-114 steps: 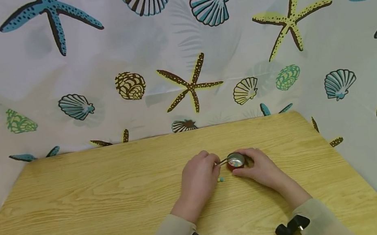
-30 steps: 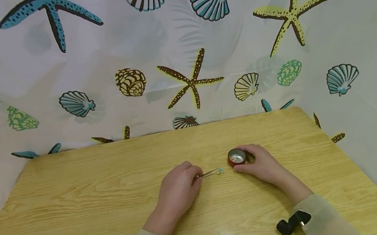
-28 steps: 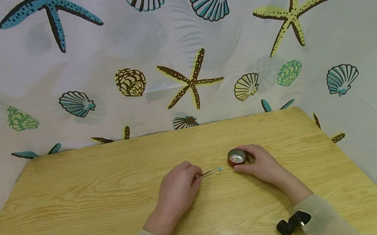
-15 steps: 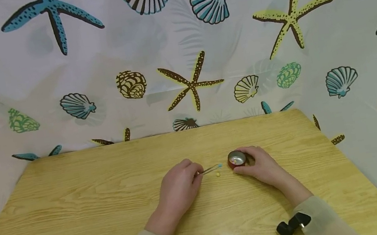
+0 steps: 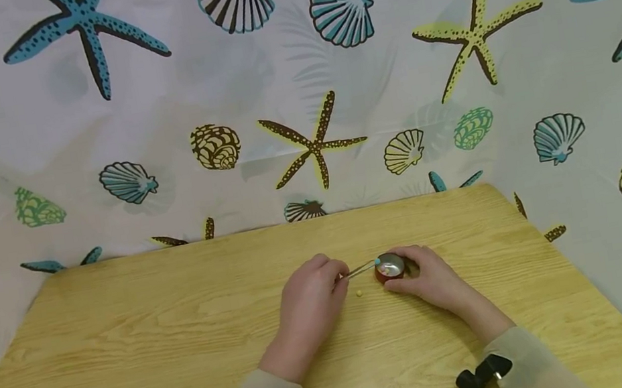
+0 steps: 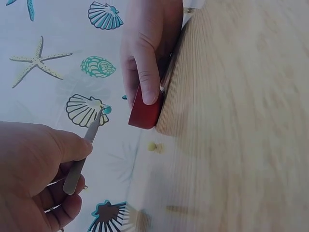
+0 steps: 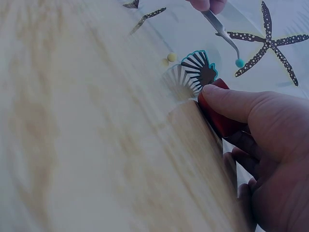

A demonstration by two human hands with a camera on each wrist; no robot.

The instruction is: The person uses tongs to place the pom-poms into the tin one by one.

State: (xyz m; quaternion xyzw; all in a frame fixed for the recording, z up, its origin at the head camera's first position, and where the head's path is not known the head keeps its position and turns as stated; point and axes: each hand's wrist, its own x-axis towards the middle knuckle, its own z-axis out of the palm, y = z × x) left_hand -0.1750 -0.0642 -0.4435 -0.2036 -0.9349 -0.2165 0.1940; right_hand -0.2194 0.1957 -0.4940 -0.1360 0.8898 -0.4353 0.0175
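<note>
Seashell and starfish curtains (image 5: 294, 88) hung behind and beside the pale wooden worktop (image 5: 129, 358) where the person sat. At the heart of it was a tiny blue bead (image 5: 377, 261), caught in the tips of a pair of metal tweezers (image 5: 360, 270) and poised over the near rim of a small red tin (image 5: 390, 268) with a shiny inside. From the right wrist camera the bead hung clear above the tin, not touching it. The left hand (image 5: 312, 302) pinched the tweezers between thumb and fingers, its grip pressed together on the shaft. The right hand (image 5: 431, 280) curled round the red tin, thumb on its side, holding it steady on the worktop. Something coloured showed inside the tin, too small to make out for certain. One yellow bead (image 5: 358, 293) lay on the wood just beside the tin, between the two hands, touching neither.

As I judged it, the work was well along: the blue bead was lifted and brought to the tin but not yet let go, and the yellow one was left to fetch. A black camera mount sat on each sleeve's wrist.
</note>
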